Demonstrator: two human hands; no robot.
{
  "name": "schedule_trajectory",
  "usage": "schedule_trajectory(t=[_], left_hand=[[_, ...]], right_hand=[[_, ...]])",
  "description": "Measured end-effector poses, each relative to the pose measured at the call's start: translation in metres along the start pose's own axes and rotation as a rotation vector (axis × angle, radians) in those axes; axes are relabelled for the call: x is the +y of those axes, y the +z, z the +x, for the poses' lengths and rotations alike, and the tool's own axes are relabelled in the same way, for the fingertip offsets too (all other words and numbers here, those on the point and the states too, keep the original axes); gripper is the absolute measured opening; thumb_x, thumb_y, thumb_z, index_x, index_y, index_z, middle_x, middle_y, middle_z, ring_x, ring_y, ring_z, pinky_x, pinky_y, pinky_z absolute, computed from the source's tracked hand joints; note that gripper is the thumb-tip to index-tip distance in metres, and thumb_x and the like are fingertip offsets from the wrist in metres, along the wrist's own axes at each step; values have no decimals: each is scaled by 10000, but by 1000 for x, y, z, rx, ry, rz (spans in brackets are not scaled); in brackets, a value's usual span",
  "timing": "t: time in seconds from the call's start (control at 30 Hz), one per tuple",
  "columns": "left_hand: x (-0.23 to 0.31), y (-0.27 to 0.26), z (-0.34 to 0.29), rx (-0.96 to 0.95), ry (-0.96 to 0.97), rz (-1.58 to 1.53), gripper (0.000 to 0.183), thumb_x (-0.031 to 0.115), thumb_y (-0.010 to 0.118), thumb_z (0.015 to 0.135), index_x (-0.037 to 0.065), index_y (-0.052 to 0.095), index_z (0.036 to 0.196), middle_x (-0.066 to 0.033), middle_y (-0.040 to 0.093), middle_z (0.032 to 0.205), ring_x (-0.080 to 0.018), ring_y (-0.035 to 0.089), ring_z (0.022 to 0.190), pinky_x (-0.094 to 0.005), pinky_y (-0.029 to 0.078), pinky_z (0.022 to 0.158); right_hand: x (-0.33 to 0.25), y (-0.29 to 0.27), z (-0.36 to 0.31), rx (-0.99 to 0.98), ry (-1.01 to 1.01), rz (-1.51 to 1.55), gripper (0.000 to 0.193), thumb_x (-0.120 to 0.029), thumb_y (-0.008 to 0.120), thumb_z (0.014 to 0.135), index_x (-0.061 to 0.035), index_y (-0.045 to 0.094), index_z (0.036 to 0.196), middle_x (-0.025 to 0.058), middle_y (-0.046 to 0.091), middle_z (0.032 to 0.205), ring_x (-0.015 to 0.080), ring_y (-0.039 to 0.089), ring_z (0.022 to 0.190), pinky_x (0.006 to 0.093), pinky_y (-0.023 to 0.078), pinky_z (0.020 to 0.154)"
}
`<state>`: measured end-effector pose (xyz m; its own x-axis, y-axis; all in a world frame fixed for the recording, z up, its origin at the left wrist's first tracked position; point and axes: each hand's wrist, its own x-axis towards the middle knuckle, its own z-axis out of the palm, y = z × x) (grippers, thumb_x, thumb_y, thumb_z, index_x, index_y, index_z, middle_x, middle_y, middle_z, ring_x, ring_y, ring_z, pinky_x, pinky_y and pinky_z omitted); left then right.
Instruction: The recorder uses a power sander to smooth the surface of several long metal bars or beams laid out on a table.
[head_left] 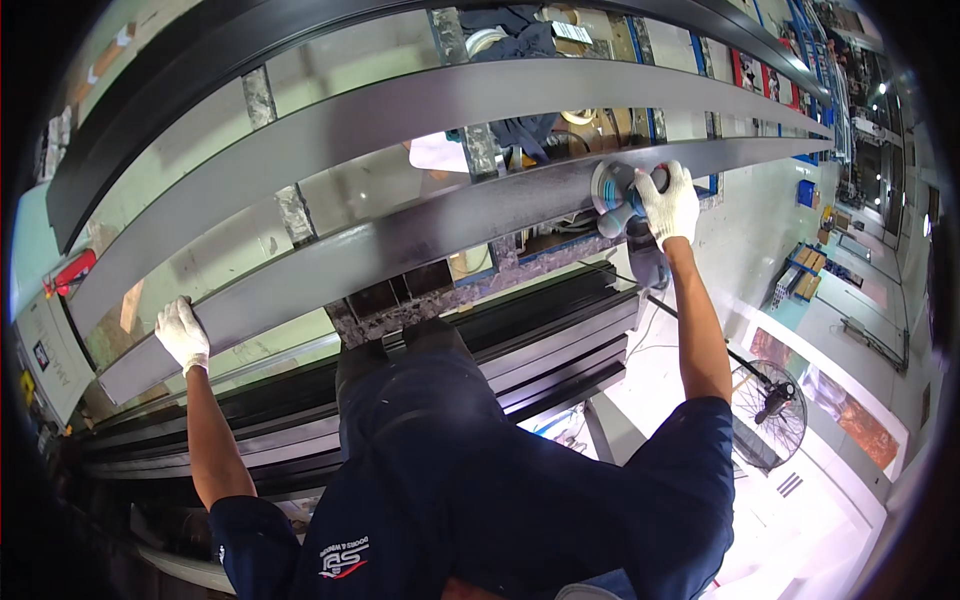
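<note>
A long grey metal profile (400,235) lies across the rack in front of me, bent into a curve by the lens. My right hand (672,206), in a white glove, is wrapped round the top of a blue and grey orbital sander (617,205). The sander's round pad sits at the profile's surface, toward its right part. Out to the left, my gloved left hand (183,335) rests on the near edge of the same profile, its fingers laid over the edge. Part of the sander's body is hidden under my right hand.
Beyond lie a second grey profile (370,100) and a black one (180,85). Mottled rack bars (294,214) cross beneath them. Dark profiles (540,350) are stacked near my legs. A pedestal fan (770,400) stands at the right, and a red tool (70,272) lies far left.
</note>
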<state>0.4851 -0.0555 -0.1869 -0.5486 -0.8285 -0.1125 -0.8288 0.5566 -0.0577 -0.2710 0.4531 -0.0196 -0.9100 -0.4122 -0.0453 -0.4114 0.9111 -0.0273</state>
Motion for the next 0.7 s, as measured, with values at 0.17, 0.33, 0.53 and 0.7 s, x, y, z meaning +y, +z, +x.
schedule_trajectory(t=[0.17, 0.33, 0.53, 0.7], left_hand=[[14, 0, 6, 20, 2, -55, 445, 340, 408, 1146, 116, 791, 1125, -101, 792, 1111, -368, 704, 1123, -521, 484, 1106], [12, 0, 13, 76, -6, -68, 450, 348, 415, 1164, 101, 785, 1102, -128, 769, 1064, -389, 692, 1086, -537, 478, 1085], [5, 3, 1, 34, 8, -43, 432, 334, 417, 1164, 108, 782, 1112, -124, 761, 1066, -377, 686, 1089, -533, 479, 1076], [-5, 9, -7, 121, -21, -39, 442, 350, 434, 1156, 96, 793, 1110, -121, 771, 1090, -376, 687, 1095, -526, 483, 1076]], right_hand=[[52, -4, 66, 99, 206, -66, 685, -627, 769, 933, -64, 810, 1321, 316, 801, 1263, 507, 773, 1208, 553, 605, 1057], [16, 0, 45, 48, 224, -100, 735, -672, 760, 947, -61, 784, 1354, 298, 785, 1301, 482, 774, 1235, 554, 605, 1064], [-108, -1, -86, -40, -153, 37, 557, -558, 814, 958, -83, 735, 1237, 230, 700, 1187, 473, 722, 1141, 546, 590, 998], [-75, -7, -34, -22, -10, 22, 579, -577, 811, 931, -65, 758, 1196, 254, 727, 1187, 478, 739, 1126, 552, 589, 1015]])
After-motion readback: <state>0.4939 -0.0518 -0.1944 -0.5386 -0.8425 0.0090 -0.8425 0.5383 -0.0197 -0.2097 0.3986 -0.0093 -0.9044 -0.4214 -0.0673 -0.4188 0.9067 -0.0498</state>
